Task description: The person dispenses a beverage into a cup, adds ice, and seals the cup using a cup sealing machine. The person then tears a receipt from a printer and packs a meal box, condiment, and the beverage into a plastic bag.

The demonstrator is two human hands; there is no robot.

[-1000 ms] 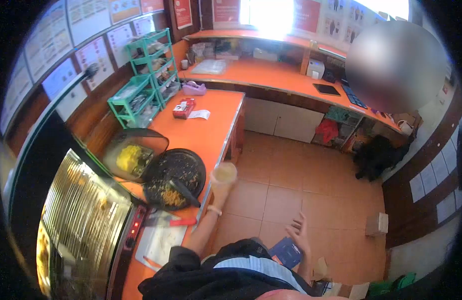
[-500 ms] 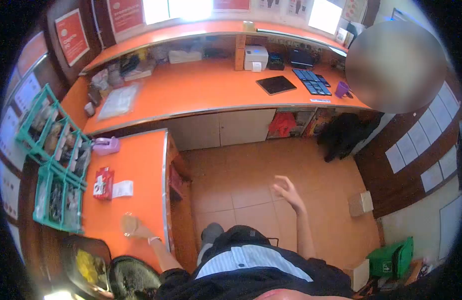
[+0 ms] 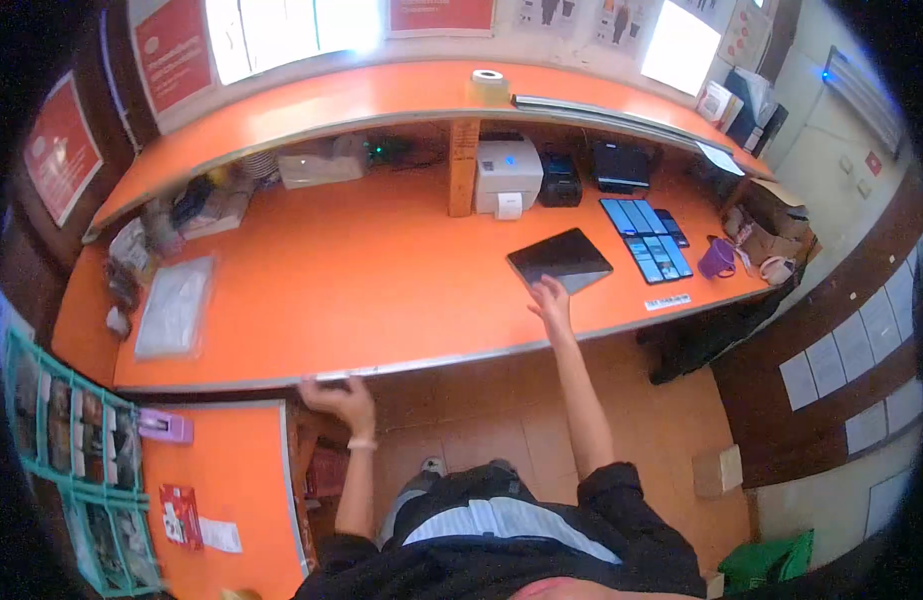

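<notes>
My right hand (image 3: 550,305) reaches over the long orange counter (image 3: 382,290), its fingers loosely stretched at the lower edge of a dark tablet (image 3: 567,257). I cannot tell whether the fingertips touch the tablet. My left hand (image 3: 344,403), with a band on its wrist, is at the counter's metal front edge, fingers apart and holding nothing. Right of the tablet lie a flat device with lit blue screens (image 3: 647,240) and a phone (image 3: 672,228). A purple mug (image 3: 717,258) stands farther right.
Behind the tablet stand a white label printer (image 3: 509,172) and a black printer (image 3: 560,180). A stack of clear plastic bags (image 3: 175,305) lies at the counter's left. On the side counter (image 3: 242,450) are a lilac tape dispenser (image 3: 166,426), a red box (image 3: 181,517) and teal baskets (image 3: 82,440).
My view has moved closer to the long counter. My left hand has left the tan item on the side counter. My right hand has gone from above the floor to the tablet.
</notes>
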